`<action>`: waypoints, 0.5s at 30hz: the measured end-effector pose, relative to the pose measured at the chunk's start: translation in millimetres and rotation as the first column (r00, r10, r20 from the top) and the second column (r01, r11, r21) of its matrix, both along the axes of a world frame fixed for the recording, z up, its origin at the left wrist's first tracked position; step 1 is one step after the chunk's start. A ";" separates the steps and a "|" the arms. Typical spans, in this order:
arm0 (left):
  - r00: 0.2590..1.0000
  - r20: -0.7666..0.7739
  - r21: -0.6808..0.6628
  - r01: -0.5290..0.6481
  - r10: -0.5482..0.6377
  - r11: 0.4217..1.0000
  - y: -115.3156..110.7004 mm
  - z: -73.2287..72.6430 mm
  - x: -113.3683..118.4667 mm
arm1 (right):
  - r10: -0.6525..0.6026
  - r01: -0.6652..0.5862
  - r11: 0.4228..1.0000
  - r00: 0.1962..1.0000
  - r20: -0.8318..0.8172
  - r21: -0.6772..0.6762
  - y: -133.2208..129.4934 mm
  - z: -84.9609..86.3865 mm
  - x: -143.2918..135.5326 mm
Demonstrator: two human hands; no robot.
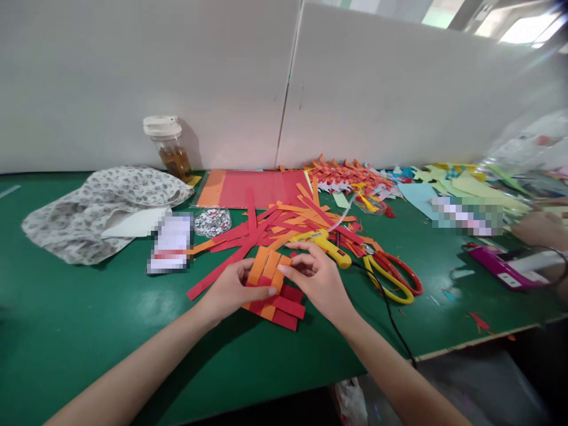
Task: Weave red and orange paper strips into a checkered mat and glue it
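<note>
Between my two hands is a small woven piece of orange and red paper strips point(267, 273), held just above the green table. My left hand point(235, 290) grips its left side, thumb lying across the front and fingers behind. My right hand point(317, 278) pinches an orange strip at the upper right edge between thumb and fingers. Red strip ends stick out at the lower right. Just beyond my hands lies a heap of loose red and orange strips point(261, 228). A yellow glue gun point(331, 247) rests on that heap, close to my right hand.
Scissors with red and yellow handles point(394, 281) lie right of the glue gun, its black cord point(393, 319) running over the table edge. A bag of googly eyes point(213, 222), a patterned cloth point(102, 207) and a lidded bottle point(168, 148) are leftward. Another person's hand point(539, 228) is far right.
</note>
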State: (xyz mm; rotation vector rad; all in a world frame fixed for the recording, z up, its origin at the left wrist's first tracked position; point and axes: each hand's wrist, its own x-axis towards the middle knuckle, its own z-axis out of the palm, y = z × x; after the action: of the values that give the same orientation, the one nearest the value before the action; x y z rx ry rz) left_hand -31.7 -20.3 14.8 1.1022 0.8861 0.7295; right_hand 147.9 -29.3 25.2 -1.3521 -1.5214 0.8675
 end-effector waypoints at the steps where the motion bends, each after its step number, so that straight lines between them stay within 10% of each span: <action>1: 1.000 0.010 -0.006 -0.003 0.003 1.000 -0.6 -0.8 0.5 | 0.000 0.000 1.000 1.000 0.005 0.007 -0.4 0.0 -1.3; 15: 0.999 -0.007 0.036 -0.034 0.034 0.999 -0.7 -1.2 2.4 | 0.051 -0.056 0.998 0.991 -0.125 -0.040 -1.5 -7.7 -6.8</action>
State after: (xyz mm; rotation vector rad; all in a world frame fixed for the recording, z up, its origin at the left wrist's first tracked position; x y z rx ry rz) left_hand -29.4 -21.0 13.6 1.1243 0.9027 0.7722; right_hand 141.1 -30.8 17.5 -1.2688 -1.4558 1.0044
